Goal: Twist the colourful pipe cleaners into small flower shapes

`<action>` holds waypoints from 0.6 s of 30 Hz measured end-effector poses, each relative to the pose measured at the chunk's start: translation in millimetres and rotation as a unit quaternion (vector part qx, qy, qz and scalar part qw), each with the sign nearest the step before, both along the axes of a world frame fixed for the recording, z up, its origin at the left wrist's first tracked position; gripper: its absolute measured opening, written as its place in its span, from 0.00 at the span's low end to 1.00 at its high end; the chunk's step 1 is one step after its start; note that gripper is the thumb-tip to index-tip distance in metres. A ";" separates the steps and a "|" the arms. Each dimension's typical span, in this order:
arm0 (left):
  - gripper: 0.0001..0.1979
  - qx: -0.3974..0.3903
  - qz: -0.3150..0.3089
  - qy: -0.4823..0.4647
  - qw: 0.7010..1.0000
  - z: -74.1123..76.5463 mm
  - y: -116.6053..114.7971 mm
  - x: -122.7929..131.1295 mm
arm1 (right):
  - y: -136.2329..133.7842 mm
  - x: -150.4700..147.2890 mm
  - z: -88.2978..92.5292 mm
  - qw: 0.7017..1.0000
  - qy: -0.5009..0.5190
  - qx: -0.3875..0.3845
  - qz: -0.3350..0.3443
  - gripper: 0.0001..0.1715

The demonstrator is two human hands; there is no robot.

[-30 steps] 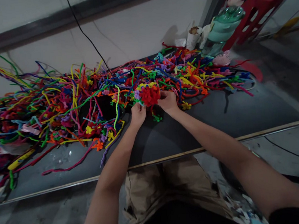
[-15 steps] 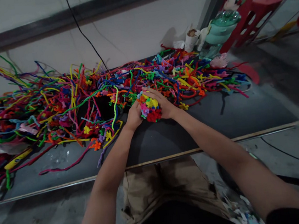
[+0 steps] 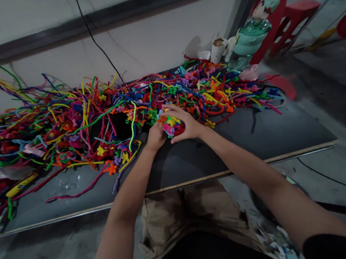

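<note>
Dark tabletop (image 3: 179,166) is lying beneath a multicoloured fuzzy bundle (image 3: 171,125). Left hand (image 3: 156,137) is gripping its left side; right hand (image 3: 190,125) is curling around its right, now hiding more red than earlier. Beyond, fuzzy strands (image 3: 85,110) are lying tangled.

The flower bunch (image 3: 171,123) looks fuzzy and matt, like the heaped stems (image 3: 86,114) behind. The tabletop (image 3: 192,164) seems smooth; the green bottle (image 3: 252,41), glossy plastic.

dark tabletop (image 3: 272,135) | tangled heap of fuzzy stems (image 3: 138,95) | yellow tube (image 3: 22,184) | white cup (image 3: 217,53)
</note>
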State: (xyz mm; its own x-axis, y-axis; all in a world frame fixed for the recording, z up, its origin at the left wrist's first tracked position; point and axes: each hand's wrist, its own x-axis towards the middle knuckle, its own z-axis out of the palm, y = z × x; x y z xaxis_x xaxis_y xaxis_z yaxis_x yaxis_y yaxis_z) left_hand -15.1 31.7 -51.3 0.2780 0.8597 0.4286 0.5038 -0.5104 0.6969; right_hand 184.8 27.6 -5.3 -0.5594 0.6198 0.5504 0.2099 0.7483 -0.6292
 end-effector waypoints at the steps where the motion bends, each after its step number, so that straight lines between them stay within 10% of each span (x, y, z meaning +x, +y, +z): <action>1: 0.18 0.000 -0.005 -0.002 1.000 1.0 -1.7 -0.1 | -2.4 -3.3 -1.4 1.000 0.010 -0.004 -0.007 0.52; 9: 0.20 -0.026 0.085 0.000 0.996 21.1 -15.3 13.2 | -2.2 4.2 13.6 0.984 0.119 -0.118 -0.053 0.46; 18: 0.14 0.037 0.097 0.141 0.985 28.6 -23.0 22.9 | 3.4 137.9 38.5 0.935 -0.146 0.003 -0.324 0.54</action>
State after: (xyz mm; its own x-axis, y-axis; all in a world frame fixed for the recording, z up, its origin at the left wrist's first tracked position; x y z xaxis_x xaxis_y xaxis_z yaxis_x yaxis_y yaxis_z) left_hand 7.8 8.7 -22.8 0.2296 0.8773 0.4214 0.7647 -0.4305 0.4796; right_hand 322.6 31.0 33.3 -0.1938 0.8780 0.4376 0.7828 0.4073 -0.4704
